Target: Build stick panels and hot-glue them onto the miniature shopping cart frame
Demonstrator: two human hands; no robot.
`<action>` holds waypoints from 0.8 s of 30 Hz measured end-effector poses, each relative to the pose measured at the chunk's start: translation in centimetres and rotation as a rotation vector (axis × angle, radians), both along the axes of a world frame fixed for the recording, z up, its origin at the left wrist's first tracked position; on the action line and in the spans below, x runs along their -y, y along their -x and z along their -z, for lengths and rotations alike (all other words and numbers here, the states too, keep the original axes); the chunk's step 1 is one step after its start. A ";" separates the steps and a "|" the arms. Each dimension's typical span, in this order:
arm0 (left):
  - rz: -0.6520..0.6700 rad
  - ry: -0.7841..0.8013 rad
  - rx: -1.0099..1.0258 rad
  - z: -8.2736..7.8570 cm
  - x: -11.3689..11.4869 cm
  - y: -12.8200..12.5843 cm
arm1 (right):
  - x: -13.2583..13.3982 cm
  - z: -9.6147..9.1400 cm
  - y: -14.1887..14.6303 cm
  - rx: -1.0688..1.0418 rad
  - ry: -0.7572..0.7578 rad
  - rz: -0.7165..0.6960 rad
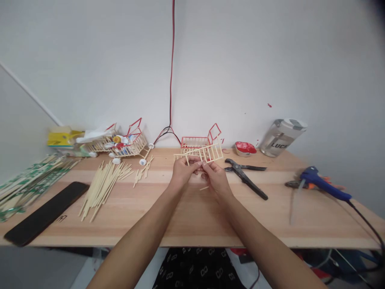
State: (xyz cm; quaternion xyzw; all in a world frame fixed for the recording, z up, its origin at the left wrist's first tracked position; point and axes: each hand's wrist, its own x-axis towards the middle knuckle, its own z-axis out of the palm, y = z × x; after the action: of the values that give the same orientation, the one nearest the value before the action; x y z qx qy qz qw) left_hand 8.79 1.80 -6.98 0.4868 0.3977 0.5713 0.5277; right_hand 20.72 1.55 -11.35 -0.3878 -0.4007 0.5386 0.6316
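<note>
Between both hands is a small frame of pale wooden sticks (214, 153), lifted above the table. My left hand (184, 170) pinches its near left side. My right hand (215, 176) has its fingertips pressed to the near edge, close to the left thumb; a short stick (204, 188) shows just below these fingers, and I cannot tell whether it is held or lying on the wood. Behind the held frame stands a stick cart with a red-painted rim and handle (195, 140). Black-handled pliers (248, 180) lie right of my right hand.
Loose sticks (100, 186) and a black slab (48, 212) lie to the left, with finished carts (129, 144) behind. Toward the right are a red paint dish (245, 149), a tilted clear jar (278, 138) and a blue glue gun (325, 184) with its cord over the edge.
</note>
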 end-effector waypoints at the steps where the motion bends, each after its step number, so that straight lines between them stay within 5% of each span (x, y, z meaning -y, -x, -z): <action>1: -0.001 0.002 0.003 0.1 0.0 0.0 | 0.0 0.0 0.0 0.003 0.004 0.002; 12: 0.051 0.055 0.098 1.1 -0.5 0.2 | -0.3 0.6 -0.1 0.038 -0.029 -0.033; 24: -0.031 0.046 0.112 1.0 -0.1 0.1 | -0.1 0.3 0.0 0.025 -0.001 -0.031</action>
State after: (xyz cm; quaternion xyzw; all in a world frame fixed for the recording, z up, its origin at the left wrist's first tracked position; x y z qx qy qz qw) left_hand 8.72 1.95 -7.96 0.4357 0.3879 0.5964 0.5514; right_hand 20.68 1.69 -11.69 -0.3878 -0.4149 0.5433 0.6183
